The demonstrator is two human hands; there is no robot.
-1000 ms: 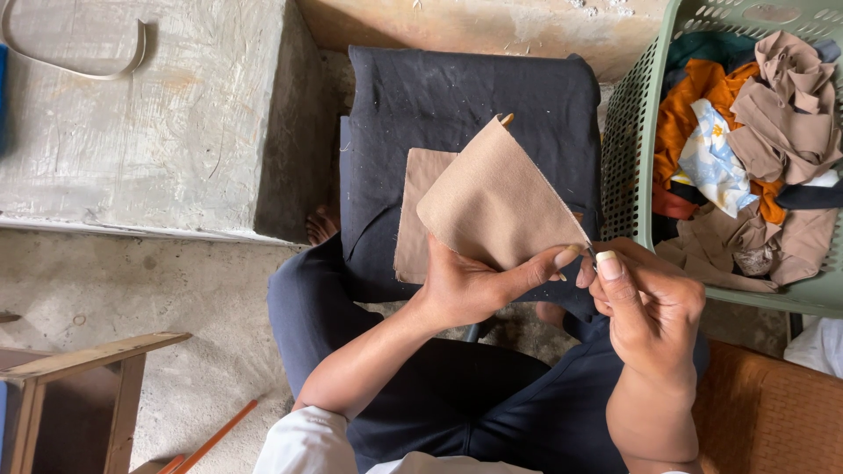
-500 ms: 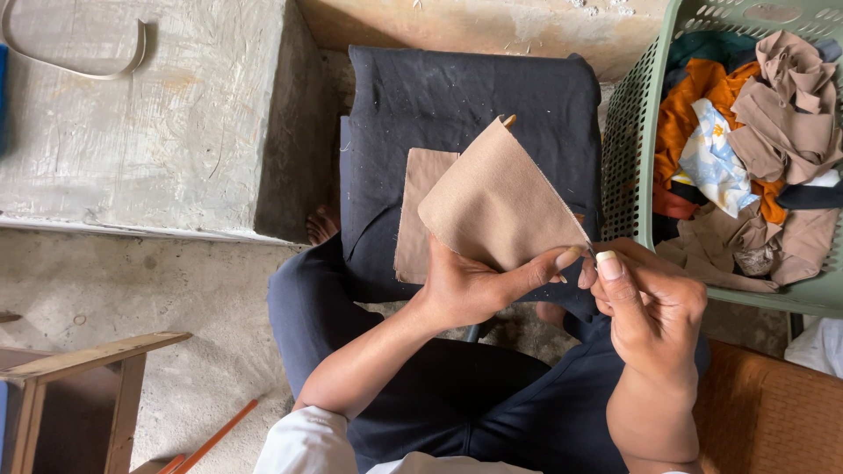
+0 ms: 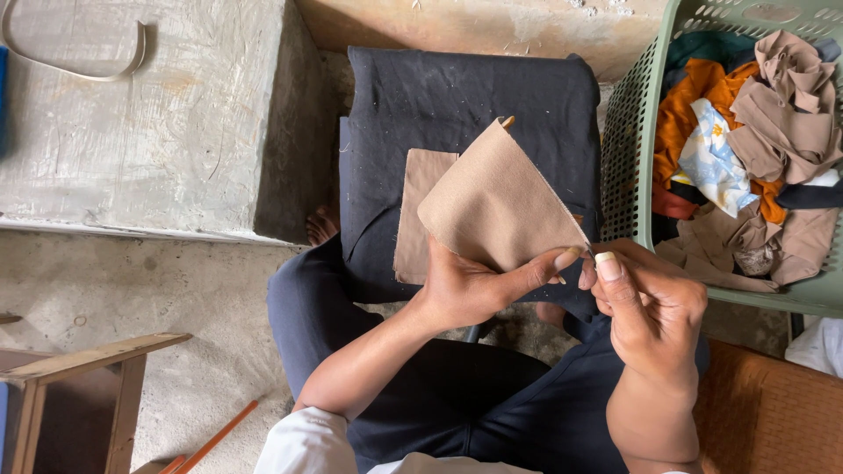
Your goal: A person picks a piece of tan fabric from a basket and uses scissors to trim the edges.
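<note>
two hands pinching one corner of a tan cloth (image 3: 496, 206) over a dark cushion (image 3: 465, 105).

the left hand (image 3: 479, 285) is closed on the cloth's lower right corner, thumb and fingers clamped, the piece fanning up toward 11 o'clock. the right hand (image 3: 650, 303) is curled shut just beside it at 3 o'clock, thumb at that same corner. a second tan piece (image 3: 413, 219) lies flat on the cushion behind. a green basket (image 3: 628, 132) of mixed fabric (image 3: 755, 132) sits at 2 o'clock.
</note>
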